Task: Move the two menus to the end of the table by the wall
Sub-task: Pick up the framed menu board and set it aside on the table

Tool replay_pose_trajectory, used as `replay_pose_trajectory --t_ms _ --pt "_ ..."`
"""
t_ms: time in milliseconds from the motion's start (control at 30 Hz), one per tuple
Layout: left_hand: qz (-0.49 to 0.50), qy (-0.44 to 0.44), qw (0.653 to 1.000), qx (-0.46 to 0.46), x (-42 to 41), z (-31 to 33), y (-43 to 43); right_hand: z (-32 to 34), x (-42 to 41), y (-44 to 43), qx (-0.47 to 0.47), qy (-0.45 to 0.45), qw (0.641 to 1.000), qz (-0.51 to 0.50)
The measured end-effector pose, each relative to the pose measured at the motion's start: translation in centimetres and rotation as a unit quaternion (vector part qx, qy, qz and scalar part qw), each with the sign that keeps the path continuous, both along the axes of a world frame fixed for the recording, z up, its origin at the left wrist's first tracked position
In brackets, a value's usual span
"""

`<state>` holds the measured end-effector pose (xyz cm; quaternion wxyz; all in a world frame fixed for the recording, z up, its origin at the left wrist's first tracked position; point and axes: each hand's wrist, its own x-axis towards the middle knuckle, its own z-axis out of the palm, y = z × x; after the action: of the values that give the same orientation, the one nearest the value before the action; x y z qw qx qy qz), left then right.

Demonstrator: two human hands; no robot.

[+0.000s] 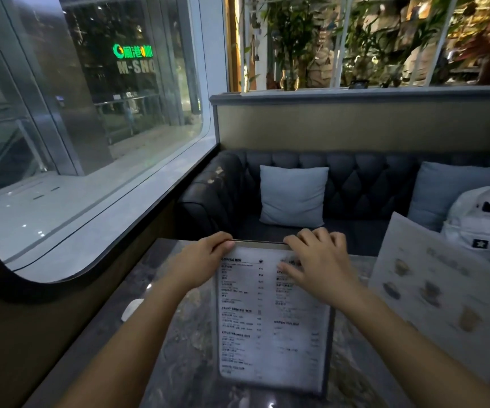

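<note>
Landmark for all positions: the window (90, 160) along the person's left.

Nearest: dark marbled bench (185, 348), running alongside the window. The drinks menu (270, 325), black text on white in a dark frame, lies flat on it, long side parallel to the window, a short way in from it.

Left hand (199, 260): curled at the menu's far corner on the window side, fingertips hooked over the top edge; looks like a light pinch, but the underside of the grip is out of sight. Right hand (317, 269): fingers spread and laid flat on the upper part of the page, tips reaching the far edge; pressing or steadying, not closed around anything.

Second menu (443, 295): pale sheet with pictures of drinks, on the side away from the window, tilted up off the bench. Neither hand touches it.

Progress, as judged: the drinks menu is close to the window side and may be at or near its place; the picture menu remains to be moved. Roughly halfway at best.

Beyond the bench: dark tufted sofa (364, 187) with a pale cushion (293, 198), and a white backpack (487, 225) farthest from the window.

Unclear: what props the picture menu, its right edge cut off by the frame; which surface counts as the wall; a pale blur on the bench near the window (132, 309), not identifiable; lower menu text blurred.
</note>
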<state>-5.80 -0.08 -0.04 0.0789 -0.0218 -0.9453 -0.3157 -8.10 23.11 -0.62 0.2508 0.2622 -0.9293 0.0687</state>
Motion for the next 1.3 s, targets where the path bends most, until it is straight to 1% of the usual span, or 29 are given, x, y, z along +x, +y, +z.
replay_pose_trajectory --t_ms 100,167,200,267,300,333,400,433,467,567,633,733,800,900,967,1067,1300 --pt "-0.018 0.001 0.998 0.052 -0.4 -0.4 0.1 0.1 0.1 0.9 -0.017 -0.036 0.999 0.006" --pt "-0.009 0.012 0.994 0.108 -0.1 -0.7 0.0 -0.1 0.3 1.5 -0.062 -0.055 0.996 0.019" --pt "0.003 0.021 0.986 0.164 0.2 -1.0 0.0 -0.3 0.4 1.9 -0.099 -0.06 0.993 0.023" --pt "0.035 0.037 0.952 0.302 1.0 -1.6 -0.1 -0.8 0.5 2.9 -0.211 -0.072 0.975 0.01" --pt "0.051 0.04 0.933 0.354 1.4 -2.1 -0.1 -1.1 0.6 3.5 -0.28 -0.083 0.956 -0.008" --pt "0.066 0.039 0.92 0.384 1.8 -2.7 -0.2 -1.5 0.7 4.0 -0.352 -0.104 0.93 -0.026" --pt "0.089 0.024 0.918 0.385 2.6 -4.1 -0.4 -2.7 1.0 4.7 -0.467 -0.172 0.866 -0.041" --pt "0.096 0.01 0.921 0.377 3.1 -5.0 -0.6 -3.4 1.2 5.0 -0.496 -0.205 0.843 -0.042" --pt "0.097 -0.004 0.923 0.371 3.6 -5.9 -0.6 -4.1 1.5 5.2 -0.507 -0.229 0.83 -0.037" --pt "0.099 -0.039 0.924 0.368 4.9 -8.7 -0.5 -6.7 2.7 5.6 -0.502 -0.273 0.82 -0.015" --pt "0.098 -0.066 0.922 0.37 5.6 -10.5 -0.3 -8.7 3.4 5.9 -0.498 -0.301 0.813 -0.021" --pt "0.106 -0.104 0.919 0.366 6.4 -12.5 0.1 -11.2 4.1 6.2 -0.468 -0.339 0.815 -0.042" --pt "0.117 -0.103 0.912 0.38 6.7 -13.2 0.4 -12.3 4.4 6.4 -0.468 -0.337 0.815 -0.046" --pt "0.15 -0.083 0.895 0.412 6.6 -13.7 1.0 -13.2 4.7 6.3 -0.492 -0.341 0.799 -0.052" --pt "0.165 -0.077 0.889 0.419 6.4 -13.9 1.1 -13.3 4.7 6.4 -0.5 -0.348 0.791 -0.049" --pt "0.168 -0.084 0.89 0.415 6.0 -13.9 1.0 -13.4 4.8 6.6 -0.5 -0.36 0.787 -0.046" --pt "0.174 -0.091 0.89 0.411 5.6 -14.2 0.9 -14.0 5.0 6.6 -0.507 -0.349 0.786 -0.056"
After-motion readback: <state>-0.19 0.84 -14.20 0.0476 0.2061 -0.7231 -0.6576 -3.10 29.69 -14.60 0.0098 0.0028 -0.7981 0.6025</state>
